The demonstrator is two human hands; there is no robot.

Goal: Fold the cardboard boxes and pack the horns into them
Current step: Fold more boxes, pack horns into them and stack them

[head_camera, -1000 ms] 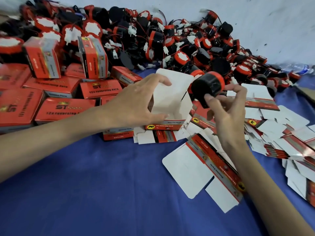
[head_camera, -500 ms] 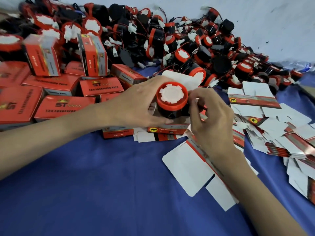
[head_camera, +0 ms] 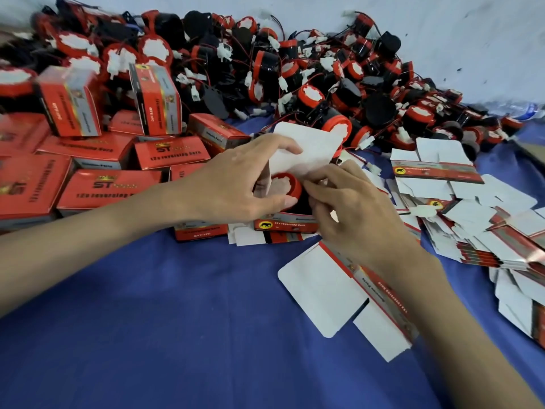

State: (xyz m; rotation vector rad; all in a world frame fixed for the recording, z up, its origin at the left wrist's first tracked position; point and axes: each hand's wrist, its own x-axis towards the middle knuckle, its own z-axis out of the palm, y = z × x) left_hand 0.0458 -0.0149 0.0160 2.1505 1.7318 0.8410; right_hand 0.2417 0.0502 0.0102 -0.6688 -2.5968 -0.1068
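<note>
Boxes (head_camera: 109, 188) red, gold lettering; horns (head_camera: 312, 97) black, red-rimmed; cloth (head_camera: 147, 320) blue.

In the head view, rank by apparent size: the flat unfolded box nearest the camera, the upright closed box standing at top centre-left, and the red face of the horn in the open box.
1. Flat unfolded box, largest, though nearest the camera.
2. Upright closed box.
3. Horn's red face, smallest, partly hidden by the left hand and right hand.

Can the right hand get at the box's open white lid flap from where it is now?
Probably yes. The right hand sits just below the white lid flap with its fingers already at the flap's lower edge, and nothing lies between. The left hand holds the box's left side.
</note>
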